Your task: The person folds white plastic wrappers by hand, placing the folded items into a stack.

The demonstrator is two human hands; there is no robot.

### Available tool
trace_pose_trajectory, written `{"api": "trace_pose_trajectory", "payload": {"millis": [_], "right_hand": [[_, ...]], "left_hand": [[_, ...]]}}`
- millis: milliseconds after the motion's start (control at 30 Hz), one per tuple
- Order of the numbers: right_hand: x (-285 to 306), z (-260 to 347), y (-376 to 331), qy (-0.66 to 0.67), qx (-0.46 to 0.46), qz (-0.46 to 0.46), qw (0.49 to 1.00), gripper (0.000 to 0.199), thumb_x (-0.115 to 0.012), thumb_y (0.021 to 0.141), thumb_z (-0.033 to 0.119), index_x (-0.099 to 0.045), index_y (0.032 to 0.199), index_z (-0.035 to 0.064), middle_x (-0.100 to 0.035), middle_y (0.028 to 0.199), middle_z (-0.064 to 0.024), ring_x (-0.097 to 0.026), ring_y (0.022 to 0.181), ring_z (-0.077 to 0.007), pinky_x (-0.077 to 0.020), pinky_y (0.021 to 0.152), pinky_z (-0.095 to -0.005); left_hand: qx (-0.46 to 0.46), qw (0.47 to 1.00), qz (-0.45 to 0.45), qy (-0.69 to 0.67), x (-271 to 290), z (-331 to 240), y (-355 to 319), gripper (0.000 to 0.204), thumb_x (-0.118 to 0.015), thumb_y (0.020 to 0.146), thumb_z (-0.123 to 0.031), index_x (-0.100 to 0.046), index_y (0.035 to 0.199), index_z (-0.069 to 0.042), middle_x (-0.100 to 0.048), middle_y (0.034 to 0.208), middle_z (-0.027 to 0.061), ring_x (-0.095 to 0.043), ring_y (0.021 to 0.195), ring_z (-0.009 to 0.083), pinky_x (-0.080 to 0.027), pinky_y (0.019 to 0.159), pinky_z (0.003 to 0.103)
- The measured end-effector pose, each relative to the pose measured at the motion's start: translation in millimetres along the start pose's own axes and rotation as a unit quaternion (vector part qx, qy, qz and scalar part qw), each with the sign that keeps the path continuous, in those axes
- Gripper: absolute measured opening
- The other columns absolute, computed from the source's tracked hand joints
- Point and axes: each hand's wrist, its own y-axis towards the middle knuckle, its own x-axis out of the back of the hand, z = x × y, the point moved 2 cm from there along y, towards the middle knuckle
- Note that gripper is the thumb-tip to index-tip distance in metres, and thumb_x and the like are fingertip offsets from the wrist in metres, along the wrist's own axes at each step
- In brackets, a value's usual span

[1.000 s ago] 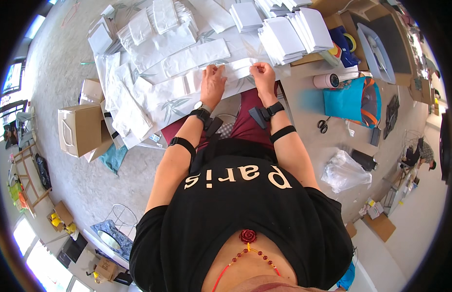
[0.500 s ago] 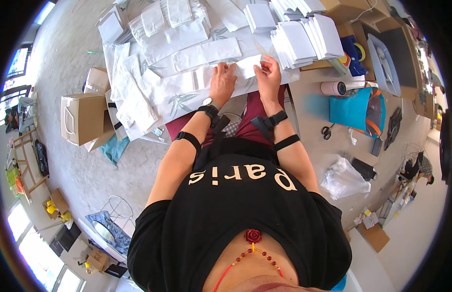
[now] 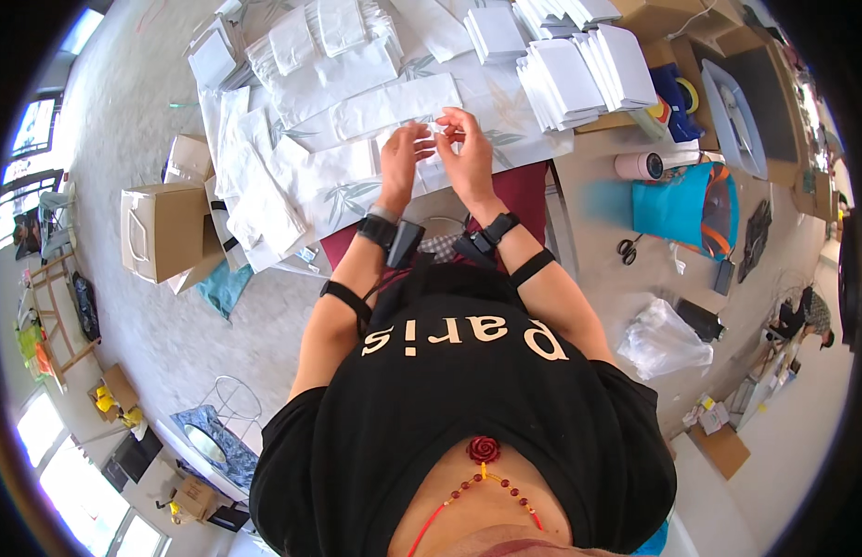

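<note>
Pinching together above the worktop (image 3: 579, 176), both hands meet on a small white folded paper piece (image 3: 440, 130) held between them. The left hand (image 3: 405, 156) has its fingers closed on the piece's left end, and the right hand (image 3: 468, 153) has its fingertips closed on the right end and upper edge. The piece is small and partly hidden by the fingers, so its exact shape cannot be told; its long axis seems to run left to right, from one hand to the other. Neither hand is nearer: both are touching it, thumbs almost meeting.

Just beyond the fingertips lies a long white flat paper bag (image 3: 394, 104), its length also running left to right, on top of a spread of white sheets printed with pale leaf sprigs (image 3: 347, 190). Further up and to the right stand stacks of white folded papers (image 3: 579, 74). Well apart to the left on the floor sits a brown cardboard box with a handle (image 3: 162, 227); to the right lie a teal cloth bag (image 3: 677, 206) and black scissors (image 3: 628, 249).
</note>
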Motion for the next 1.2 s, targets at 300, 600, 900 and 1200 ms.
{"api": "trace_pose_trajectory", "payload": {"millis": [300, 600, 900, 1200], "right_hand": [[-21.6, -15.5, -20.7, -0.023, 0.039, 0.127, 0.991, 0.047, -0.075, 0.088, 0.005, -0.059, 0.132, 0.0041, -0.068, 0.118, -0.0141, -0.067, 0.103, -0.0281, -0.0547, 0.091, -0.0398], [27.0, -68.1, 2.1, -0.128, -0.041, 0.010, 0.991, 0.019, -0.071, 0.090, 0.005, -0.069, 0.109, 0.0057, -0.067, 0.103, -0.0103, -0.064, 0.085, -0.0258, -0.0527, 0.079, -0.0389], [15.1, -79.0, 6.0, -0.212, 0.054, 0.084, 0.972, 0.019, -0.075, 0.088, 0.011, -0.074, 0.107, 0.0121, -0.064, 0.104, -0.0096, -0.060, 0.102, -0.0323, -0.0488, 0.092, -0.0440], [21.7, -88.7, 7.5, -0.244, 0.100, 0.134, 0.955, 0.034, -0.079, 0.085, 0.012, -0.074, 0.118, 0.0151, -0.062, 0.109, -0.0099, -0.059, 0.105, -0.0330, -0.0495, 0.094, -0.0447]], "left_hand": [[-0.046, 0.983, -0.089, 0.151, 36.1, 3.1, -1.2, 0.028, -0.068, 0.099, -0.021, -0.069, 0.103, 0.007, -0.073, 0.090, 0.0125, -0.073, 0.075, 0.0186, -0.059, 0.064, 0.028], [-0.127, 0.899, -0.149, 0.391, 41.1, -3.5, -8.5, 0.024, -0.071, 0.094, -0.021, -0.071, 0.091, 0.003, -0.074, 0.082, 0.0146, -0.070, 0.066, 0.0220, -0.055, 0.063, 0.036], [-0.171, 0.869, -0.166, 0.433, 44.8, 1.5, -6.8, 0.024, -0.073, 0.089, -0.021, -0.070, 0.086, 0.003, -0.071, 0.079, 0.0154, -0.067, 0.071, 0.0301, -0.053, 0.070, 0.041], [-0.173, 0.865, -0.160, 0.442, 48.4, 1.2, -10.8, 0.022, -0.075, 0.087, -0.020, -0.070, 0.087, 0.001, -0.068, 0.073, 0.0141, -0.065, 0.066, 0.0293, -0.052, 0.066, 0.041]]}}
